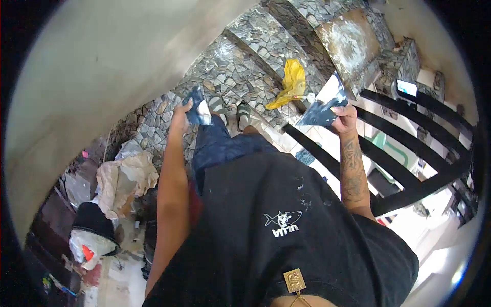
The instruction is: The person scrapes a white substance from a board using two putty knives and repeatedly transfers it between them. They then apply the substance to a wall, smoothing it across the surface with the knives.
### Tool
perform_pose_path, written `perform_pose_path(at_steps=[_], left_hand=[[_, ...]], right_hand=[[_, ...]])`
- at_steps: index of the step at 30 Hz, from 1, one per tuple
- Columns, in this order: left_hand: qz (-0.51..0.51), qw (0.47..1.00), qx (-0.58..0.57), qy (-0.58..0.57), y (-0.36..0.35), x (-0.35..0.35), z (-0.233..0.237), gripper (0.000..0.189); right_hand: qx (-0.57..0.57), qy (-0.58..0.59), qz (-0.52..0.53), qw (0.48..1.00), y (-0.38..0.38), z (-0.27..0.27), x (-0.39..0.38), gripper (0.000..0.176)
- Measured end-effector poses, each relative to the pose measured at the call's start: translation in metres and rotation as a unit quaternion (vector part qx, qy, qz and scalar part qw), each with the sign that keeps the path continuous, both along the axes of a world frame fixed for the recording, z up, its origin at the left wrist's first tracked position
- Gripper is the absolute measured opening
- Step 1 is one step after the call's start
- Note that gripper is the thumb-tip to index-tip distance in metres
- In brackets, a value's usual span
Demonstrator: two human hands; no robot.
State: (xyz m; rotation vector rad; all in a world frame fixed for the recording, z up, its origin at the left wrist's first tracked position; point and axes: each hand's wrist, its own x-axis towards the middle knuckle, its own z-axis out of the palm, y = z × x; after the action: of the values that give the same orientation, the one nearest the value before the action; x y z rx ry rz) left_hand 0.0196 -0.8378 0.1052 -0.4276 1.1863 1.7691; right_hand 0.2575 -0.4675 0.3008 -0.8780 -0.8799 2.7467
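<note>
My left hand [181, 116] is closed on the edge of a small dark blue spreader plate [194, 105], a flat piece smeared with white paste. Held out to the right, my right hand [344, 118] grips a larger dark blue plate [316, 113] with white paste across its upper part. The two plates are well apart, both above the stone-patterned steps. Part of each plate's grip is hidden by my fingers.
A bare plastered wall [117, 61] curves along the left. Black railing bars [404, 110] run at the right. On the steps [225, 64] lie a yellow plastic bag [291, 84] and a white-smeared board [350, 43]. A black bucket [94, 220] and crumpled paper [120, 181] sit lower left.
</note>
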Motion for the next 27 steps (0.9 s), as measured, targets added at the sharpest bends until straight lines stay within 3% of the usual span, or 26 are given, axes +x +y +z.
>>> perform_pose_path(at_steps=[1, 4, 6, 7, 9, 10, 11, 14, 17, 18, 20, 24, 27], left_hand=[[0.002, 1.000, -0.014, -0.009, 0.013, 0.002, 0.008, 0.028], [0.013, 1.000, 0.015, 0.012, 0.037, 0.014, -0.004, 0.028], [0.055, 0.998, -0.014, 0.015, 0.049, 0.030, -0.011, 0.030], [0.068, 0.997, -0.018, 0.031, 0.055, 0.039, -0.008, 0.031], [0.093, 0.995, -0.030, 0.005, 0.061, 0.070, -0.002, 0.032], [0.108, 0.993, -0.033, -0.027, 0.065, 0.082, -0.001, 0.031], [0.099, 0.995, -0.028, 0.013, 0.073, 0.095, 0.016, 0.030], [0.017, 0.992, -0.088, 0.092, 0.082, 0.118, 0.014, 0.032], [-0.120, 0.977, -0.153, 0.083, 0.090, 0.122, 0.021, 0.026], [-0.208, 0.947, -0.172, 0.173, 0.091, 0.117, 0.016, 0.022], [-0.369, 0.861, -0.141, 0.320, 0.095, 0.101, 0.006, 0.031], [-0.497, 0.774, -0.133, 0.370, 0.100, 0.084, -0.016, 0.029], [-0.566, 0.726, -0.119, 0.372, 0.100, 0.083, -0.043, 0.037]], right_hand=[[0.036, -0.025, 0.003, 0.999, 0.002, -0.005, -0.003, 0.045], [0.017, 0.004, 0.020, 1.000, 0.018, -0.052, -0.001, 0.054], [-0.004, -0.003, 0.009, 1.000, 0.028, -0.089, 0.004, 0.044], [0.111, -0.010, 0.049, 0.993, 0.043, -0.126, 0.016, 0.043], [-0.117, -0.012, 0.036, 0.992, 0.044, -0.144, 0.026, 0.041], [-0.112, -0.006, 0.029, 0.993, 0.043, -0.152, 0.031, 0.039], [-0.106, 0.001, 0.021, 0.994, 0.044, -0.165, 0.037, 0.038], [-0.120, -0.003, -0.003, 0.993, 0.041, -0.175, 0.040, 0.037], [-0.134, -0.006, 0.030, 0.991, 0.046, -0.195, 0.049, 0.041], [-0.134, 0.001, 0.020, 0.991, 0.046, -0.206, 0.052, 0.042], [-0.130, 0.008, 0.009, 0.991, 0.048, -0.217, 0.051, 0.042], [-0.152, -0.032, 0.010, 0.988, 0.041, -0.242, 0.031, 0.036], [-0.163, -0.074, 0.028, 0.983, 0.034, -0.316, 0.022, 0.025]])
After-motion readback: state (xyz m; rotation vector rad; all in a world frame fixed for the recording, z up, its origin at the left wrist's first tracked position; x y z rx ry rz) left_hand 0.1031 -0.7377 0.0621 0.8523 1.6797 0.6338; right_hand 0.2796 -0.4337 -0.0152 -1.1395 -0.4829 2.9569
